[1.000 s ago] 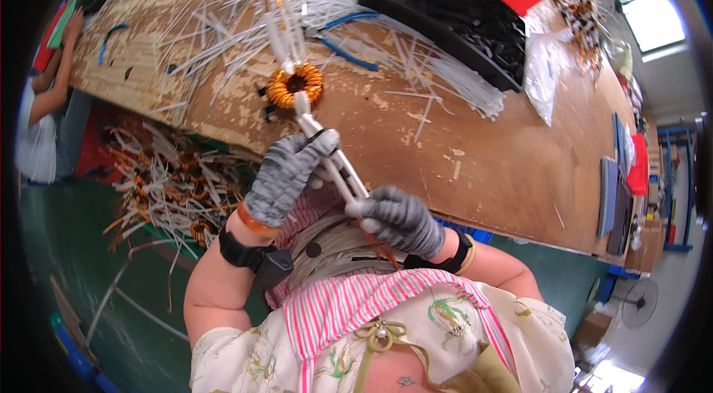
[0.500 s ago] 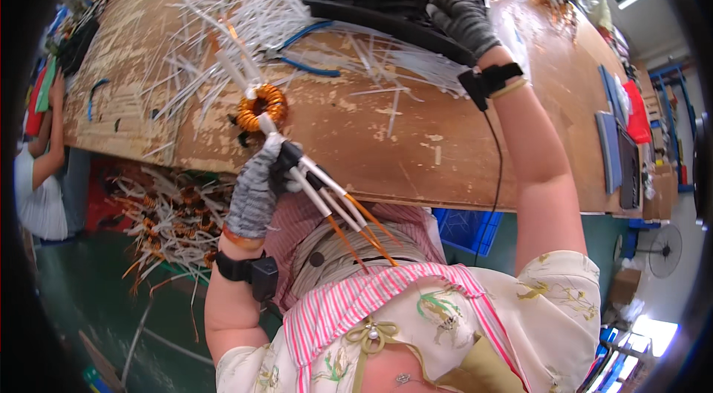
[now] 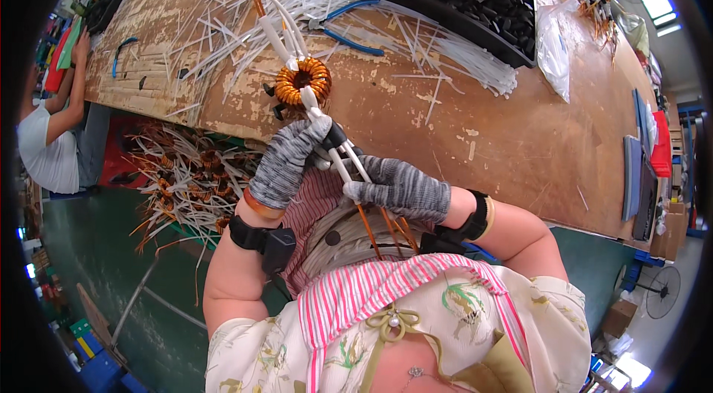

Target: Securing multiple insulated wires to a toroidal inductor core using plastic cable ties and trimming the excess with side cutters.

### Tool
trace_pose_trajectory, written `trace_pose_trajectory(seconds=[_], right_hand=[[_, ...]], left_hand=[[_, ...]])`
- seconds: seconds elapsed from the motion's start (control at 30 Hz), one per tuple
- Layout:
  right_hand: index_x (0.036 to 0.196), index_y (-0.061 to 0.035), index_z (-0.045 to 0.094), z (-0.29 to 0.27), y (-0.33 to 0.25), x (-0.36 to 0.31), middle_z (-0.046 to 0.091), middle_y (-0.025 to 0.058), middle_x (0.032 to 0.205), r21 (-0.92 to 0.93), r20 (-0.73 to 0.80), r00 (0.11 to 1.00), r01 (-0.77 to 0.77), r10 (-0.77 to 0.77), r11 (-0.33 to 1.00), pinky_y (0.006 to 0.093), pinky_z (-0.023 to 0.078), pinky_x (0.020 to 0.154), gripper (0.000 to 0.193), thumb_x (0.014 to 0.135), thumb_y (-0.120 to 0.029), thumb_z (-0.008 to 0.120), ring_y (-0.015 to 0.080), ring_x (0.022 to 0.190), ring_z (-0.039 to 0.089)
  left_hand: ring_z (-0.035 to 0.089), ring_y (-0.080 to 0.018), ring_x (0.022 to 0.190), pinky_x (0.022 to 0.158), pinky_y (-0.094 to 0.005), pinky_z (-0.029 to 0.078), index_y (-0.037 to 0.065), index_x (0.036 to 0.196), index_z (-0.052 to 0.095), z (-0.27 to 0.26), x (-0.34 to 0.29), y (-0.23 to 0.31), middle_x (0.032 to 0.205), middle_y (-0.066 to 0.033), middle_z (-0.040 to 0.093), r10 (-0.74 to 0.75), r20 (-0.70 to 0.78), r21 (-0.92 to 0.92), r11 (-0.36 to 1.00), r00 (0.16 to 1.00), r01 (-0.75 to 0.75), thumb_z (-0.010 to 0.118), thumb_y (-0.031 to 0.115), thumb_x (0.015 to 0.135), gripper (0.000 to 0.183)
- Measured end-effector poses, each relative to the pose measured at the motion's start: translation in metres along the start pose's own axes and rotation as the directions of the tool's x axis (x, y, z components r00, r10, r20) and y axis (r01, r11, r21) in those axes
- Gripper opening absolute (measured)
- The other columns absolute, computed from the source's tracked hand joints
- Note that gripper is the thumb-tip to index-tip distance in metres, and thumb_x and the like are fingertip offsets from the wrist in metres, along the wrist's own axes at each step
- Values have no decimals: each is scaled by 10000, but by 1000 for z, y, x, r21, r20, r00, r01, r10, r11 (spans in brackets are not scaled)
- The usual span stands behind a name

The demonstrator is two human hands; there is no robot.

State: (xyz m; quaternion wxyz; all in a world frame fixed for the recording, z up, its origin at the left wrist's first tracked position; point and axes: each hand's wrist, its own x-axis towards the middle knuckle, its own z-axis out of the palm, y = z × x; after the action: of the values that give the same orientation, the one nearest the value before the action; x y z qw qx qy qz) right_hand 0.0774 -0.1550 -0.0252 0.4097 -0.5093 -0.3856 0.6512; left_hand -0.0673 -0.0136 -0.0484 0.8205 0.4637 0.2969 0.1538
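My left hand (image 3: 286,159), in a grey knitted glove, is closed on the white-sleeved leads of a toroidal coil (image 3: 321,83) near a black sleeve (image 3: 336,135). The ring of orange copper wire lies at the table's edge, more white-sleeved leads (image 3: 276,38) running away from its far side. My gloved right hand (image 3: 405,187) is closed around the near leads (image 3: 339,169), just below the left hand. Bare copper ends (image 3: 367,230) point toward my apron. Whether the right fingers also hold a small black piece is hidden.
White cable ties (image 3: 223,29) litter the table, with blue-handled cutters (image 3: 349,43) among them. A black bin (image 3: 438,31) of small black pieces stands at the far side, a clear plastic bag (image 3: 553,51) beside it. Several coils (image 3: 193,178) are heaped below at left. A co-worker (image 3: 56,133) is at far left.
My right hand has come back from the black bin to the leads and closed on them. The left hand keeps its hold on the coil's leads. The whole view has shifted slightly.
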Motion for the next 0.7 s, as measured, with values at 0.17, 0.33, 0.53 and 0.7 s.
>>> trace_pose_trajectory(seconds=[0.17,0.33,0.53,0.7], right_hand=[[1224,-35,496,9,5,6,594,39,948,67,-19,999,-28,29,997,252,455,766,373,903,-216,552,93,830,536],[1189,-27,515,5,4,5,597,32,904,86,-56,998,-20,25,996,264,460,753,336,914,-219,537,95,801,537],[1119,-46,582,2,5,2,606,15,888,136,-24,1000,-5,8,991,236,442,722,331,928,-305,502,81,760,523],[1076,-25,610,4,-3,1,608,15,847,95,-44,995,-89,93,992,205,414,684,399,922,-372,484,67,740,519]], left_hand=[[602,-80,666,572,-180,467,50,930,634,6,-7,0,765,-22,645,-62,13,151,987,998,60,590,314,874,273],[597,-68,650,596,-191,477,52,940,637,6,-7,0,762,-19,646,-24,-17,104,994,1000,26,608,321,862,281],[598,-105,746,685,-223,474,25,973,616,12,-19,-3,845,-37,642,-19,24,90,996,1000,17,579,289,882,281],[594,-110,739,678,-230,476,21,971,614,17,-22,-6,840,-46,640,-22,-28,-68,997,999,20,578,283,883,279]])
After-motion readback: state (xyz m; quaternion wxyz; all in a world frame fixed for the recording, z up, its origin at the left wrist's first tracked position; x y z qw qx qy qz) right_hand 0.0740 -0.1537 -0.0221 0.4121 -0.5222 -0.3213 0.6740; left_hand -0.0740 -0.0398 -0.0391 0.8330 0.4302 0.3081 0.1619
